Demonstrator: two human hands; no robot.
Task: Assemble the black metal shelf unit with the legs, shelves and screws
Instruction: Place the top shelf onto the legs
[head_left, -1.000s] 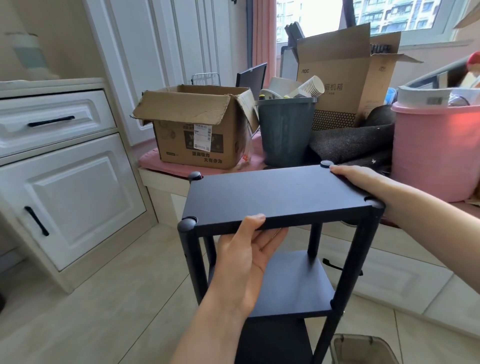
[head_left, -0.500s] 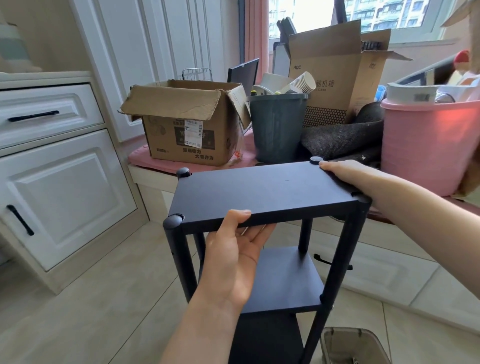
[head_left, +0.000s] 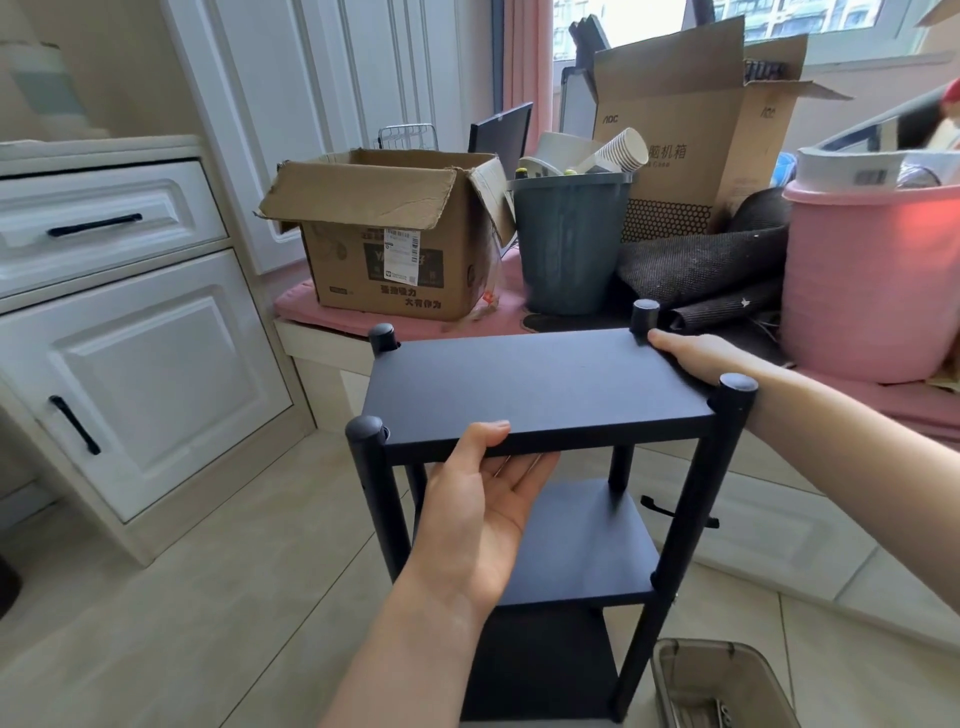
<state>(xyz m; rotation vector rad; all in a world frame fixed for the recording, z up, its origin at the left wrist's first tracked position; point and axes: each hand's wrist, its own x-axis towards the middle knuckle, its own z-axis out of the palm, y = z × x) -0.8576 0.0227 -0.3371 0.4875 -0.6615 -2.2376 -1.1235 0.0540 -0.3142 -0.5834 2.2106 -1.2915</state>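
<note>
Here your left hand (head_left: 480, 512) pinches the front edge of the shelf unit's (head_left: 537, 387) top shelf, thumb above, while your right hand (head_left: 698, 358) lies flat, fingers straight, on its right edge; the unit stands upright on the floor (head_left: 208, 597).

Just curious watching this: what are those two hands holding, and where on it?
The top shelf of the black shelf unit. The left hand grips its front edge, thumb on top; the right hand rests on its right end.
</note>
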